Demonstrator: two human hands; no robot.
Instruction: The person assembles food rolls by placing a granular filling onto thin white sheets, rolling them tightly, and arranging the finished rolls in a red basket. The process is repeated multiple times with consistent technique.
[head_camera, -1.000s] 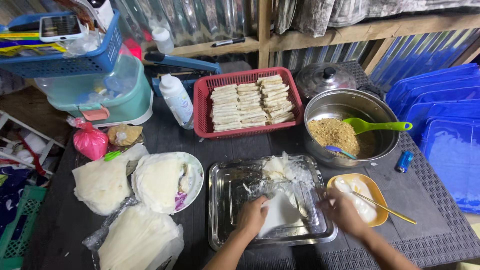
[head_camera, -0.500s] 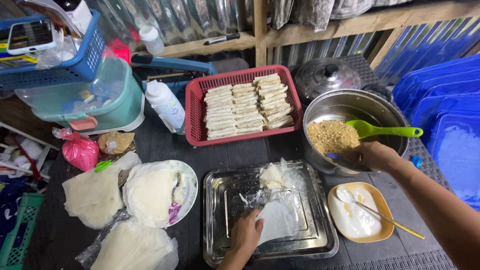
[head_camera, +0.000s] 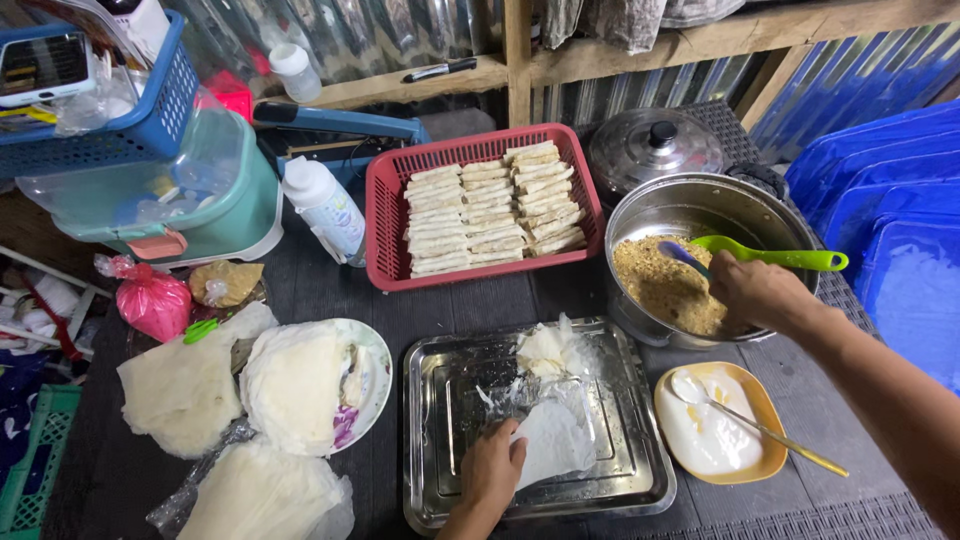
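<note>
Left hand (head_camera: 492, 472) presses flat on thin white wrapper (head_camera: 553, 444); right hand (head_camera: 752, 291) pinches blue spoon (head_camera: 683, 256).

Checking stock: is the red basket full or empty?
Nearly full: the red basket holds three packed rows of pale rolls covering most of its floor.

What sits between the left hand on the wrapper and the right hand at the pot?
In the head view, between the left hand and right hand: the wrapper, steel tray rim, and pot wall.
</note>
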